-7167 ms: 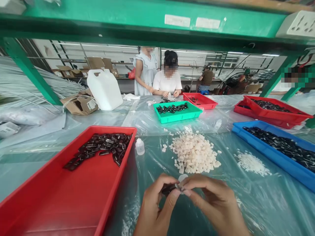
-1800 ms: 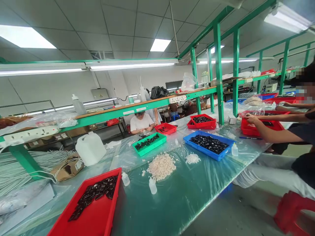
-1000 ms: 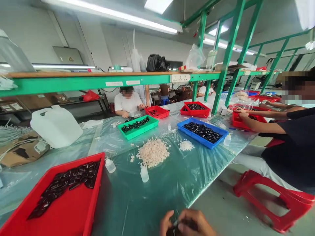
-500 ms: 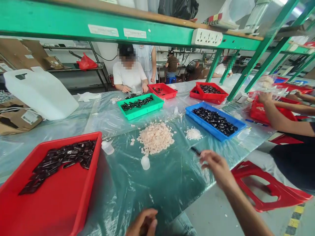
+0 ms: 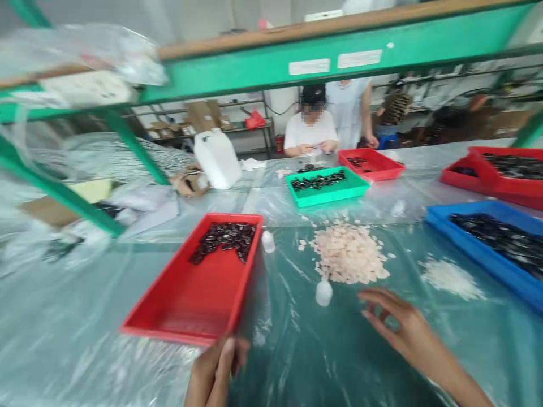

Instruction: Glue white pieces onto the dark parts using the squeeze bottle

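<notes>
My left hand [image 5: 218, 364] is at the near edge of the red tray [image 5: 203, 308], its fingers curled and closed. Whatever they hold, if anything, is hidden. Dark glossy pieces [image 5: 227, 237] lie at the far end of that tray. My right hand [image 5: 396, 322] hovers over the table, thumb and forefinger apart, with nothing visible between them. Just beyond it is a heap of small pale pieces [image 5: 352, 251]. A small white translucent bottle [image 5: 324, 293] lies at the heap's near edge, left of my right fingertips.
A blue tray [image 5: 441, 223] of dark pieces and a small white pile [image 5: 452, 278] are on the right. A green tray [image 5: 331, 195] and red trays stand farther back. A co-worker [image 5: 311, 127] sits opposite. A green shelf beam [image 5: 250, 70] crosses overhead.
My view has turned left, showing the whole red tray. My right hand has moved left from beside the blue tray to the pale heap; the black piece in its fingers no longer shows.
</notes>
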`<state>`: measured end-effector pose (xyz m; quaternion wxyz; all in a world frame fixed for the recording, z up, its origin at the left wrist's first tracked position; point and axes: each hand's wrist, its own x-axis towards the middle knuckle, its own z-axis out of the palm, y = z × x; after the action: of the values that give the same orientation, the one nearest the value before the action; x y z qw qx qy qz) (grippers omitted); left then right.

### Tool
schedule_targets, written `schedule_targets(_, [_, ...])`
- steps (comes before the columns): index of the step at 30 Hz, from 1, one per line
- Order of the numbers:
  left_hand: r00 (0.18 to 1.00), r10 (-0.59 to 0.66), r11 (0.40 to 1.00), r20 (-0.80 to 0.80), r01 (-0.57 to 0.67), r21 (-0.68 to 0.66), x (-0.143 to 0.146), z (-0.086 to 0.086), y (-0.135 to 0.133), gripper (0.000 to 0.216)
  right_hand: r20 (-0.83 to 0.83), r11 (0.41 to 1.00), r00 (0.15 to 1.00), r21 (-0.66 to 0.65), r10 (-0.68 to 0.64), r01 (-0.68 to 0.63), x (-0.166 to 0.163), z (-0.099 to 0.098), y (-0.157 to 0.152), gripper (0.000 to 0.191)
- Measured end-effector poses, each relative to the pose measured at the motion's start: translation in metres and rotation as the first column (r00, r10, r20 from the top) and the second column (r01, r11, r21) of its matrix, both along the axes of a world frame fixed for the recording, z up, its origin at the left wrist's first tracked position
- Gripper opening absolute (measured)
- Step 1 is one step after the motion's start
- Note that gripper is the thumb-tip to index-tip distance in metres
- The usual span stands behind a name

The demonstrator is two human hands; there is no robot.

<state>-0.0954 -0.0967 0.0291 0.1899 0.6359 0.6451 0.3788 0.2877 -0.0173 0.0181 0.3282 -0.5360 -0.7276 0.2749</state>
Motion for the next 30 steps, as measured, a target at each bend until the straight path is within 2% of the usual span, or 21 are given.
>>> schedule_targets(2, [0.988, 0.091, 0.996, -0.128, -0.09, 0.012, -0.036, 0.015, 0.03, 0.041, -0.015, 0.996, 0.996, -0.017, 0.086, -0.086, -0.037, -0.008, 0.004, 0.036])
schedule_targets(4, [0.954, 0.153, 0.987, -0.258, -0.159, -0.003, -0.07, 0.029, 0.069, 0.025, -0.025, 0.993, 0.993, -0.038, 0.112, -0.113, -0.059, -0.013, 0.011, 0.045])
schedule_targets(6, [0.911, 0.141, 0.985, -0.388, -0.168, -0.037, -0.092, 0.037, 0.112, 0.024, -0.038, 0.992, 0.993, -0.062, 0.109, -0.111, -0.069, -0.017, 0.018, 0.052])
schedule_targets(8, [0.872, 0.071, 0.99, -0.485, -0.123, -0.076, -0.097, 0.039, 0.151, 0.029, -0.056, 0.993, 0.995, -0.082, 0.083, -0.088, -0.074, -0.021, 0.023, 0.055])
schedule_targets(10, [0.836, 0.014, 0.989, -0.548, -0.091, -0.114, -0.09, 0.037, 0.181, 0.032, -0.073, 0.994, 0.996, -0.097, 0.046, -0.053, -0.077, -0.025, 0.025, 0.055])
schedule_targets(13, [0.805, -0.028, 0.985, -0.592, -0.079, -0.154, -0.075, 0.035, 0.203, 0.032, -0.084, 0.994, 0.996, -0.106, 0.013, -0.022, -0.081, -0.029, 0.026, 0.047])
schedule_targets(15, [0.808, -0.041, 0.983, -0.587, -0.071, -0.167, -0.071, 0.039, 0.203, 0.032, -0.097, 0.994, 0.995, -0.107, 0.014, -0.025, -0.081, -0.028, 0.026, 0.044])
schedule_targets(17, [0.836, -0.047, 0.984, -0.547, -0.053, -0.167, -0.07, 0.045, 0.192, 0.032, -0.134, 0.993, 0.99, -0.11, 0.036, -0.051, -0.079, -0.022, 0.029, 0.044])
schedule_targets(20, [0.909, -0.064, 0.992, -0.411, 0.013, -0.125, -0.054, 0.052, 0.154, 0.03, -0.247, 0.98, 0.961, -0.117, 0.126, -0.158, -0.074, -0.007, 0.038, 0.043])
schedule_targets(22, [0.953, -0.114, 0.993, -0.28, 0.097, -0.073, -0.027, 0.05, 0.122, 0.025, -0.337, 0.959, 0.918, -0.118, 0.207, -0.26, -0.072, 0.002, 0.047, 0.044])
schedule_targets(24, [0.968, -0.22, 0.976, -0.121, 0.218, -0.03, 0.011, 0.039, 0.095, 0.02, -0.41, 0.935, 0.873, -0.116, 0.263, -0.336, -0.071, 0.008, 0.055, 0.047])
schedule_targets(26, [0.933, -0.357, 0.934, 0.044, 0.358, -0.005, 0.05, 0.022, 0.081, 0.019, -0.452, 0.927, 0.849, -0.109, 0.274, -0.358, -0.07, 0.008, 0.058, 0.047])
schedule_targets(28, [0.891, -0.42, 0.907, 0.171, 0.417, 0.052, 0.078, 0.002, 0.084, 0.02, -0.46, 0.939, 0.85, -0.091, 0.257, -0.333, -0.067, 0.005, 0.055, 0.041])
schedule_targets(30, [0.863, -0.435, 0.901, 0.257, 0.417, 0.123, 0.092, -0.015, 0.096, 0.019, -0.435, 0.955, 0.868, -0.054, 0.24, -0.291, -0.063, 0.002, 0.049, 0.03])
